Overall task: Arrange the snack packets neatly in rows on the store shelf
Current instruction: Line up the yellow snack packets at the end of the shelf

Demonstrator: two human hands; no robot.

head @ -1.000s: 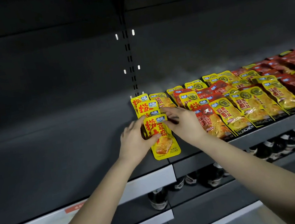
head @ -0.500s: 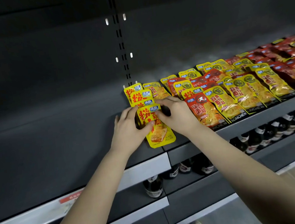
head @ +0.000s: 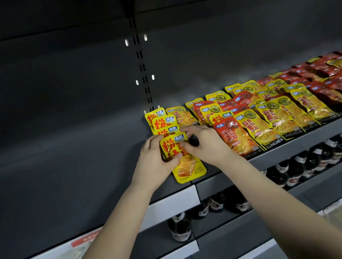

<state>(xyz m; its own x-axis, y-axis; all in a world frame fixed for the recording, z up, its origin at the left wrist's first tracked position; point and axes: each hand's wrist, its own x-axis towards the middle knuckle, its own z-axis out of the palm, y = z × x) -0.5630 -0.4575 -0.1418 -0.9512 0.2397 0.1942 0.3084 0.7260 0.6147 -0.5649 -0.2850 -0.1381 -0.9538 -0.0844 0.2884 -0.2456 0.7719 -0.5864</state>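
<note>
**A:** Farthest left, our left hand (head: 153, 161) curls round the near edge of the front yellow packet (head: 190, 169), with the thumb pressed on its face.

**B:** That packet lies flat at the head of the leftmost column (head: 160, 123), its lower end close to the shelf lip (head: 182, 200). Our right hand (head: 208, 145) pinches its upper right side, fingers bent in tight.

**A:** We judge the main risk to be the forward position. If we let go with the packet this near the lip, it could slide off toward the bottles (head: 180, 229) below.

**B:** Agreed. And if we push it back too hard, we could ruck up the overlapped packets behind it and skew the column.

**A:** Further right, our wrist sits just beside the red packet (head: 232, 136). A careless pull-away could drag that row crooked too.

**B:** So we square it gently and lift both hands straight up.
</note>
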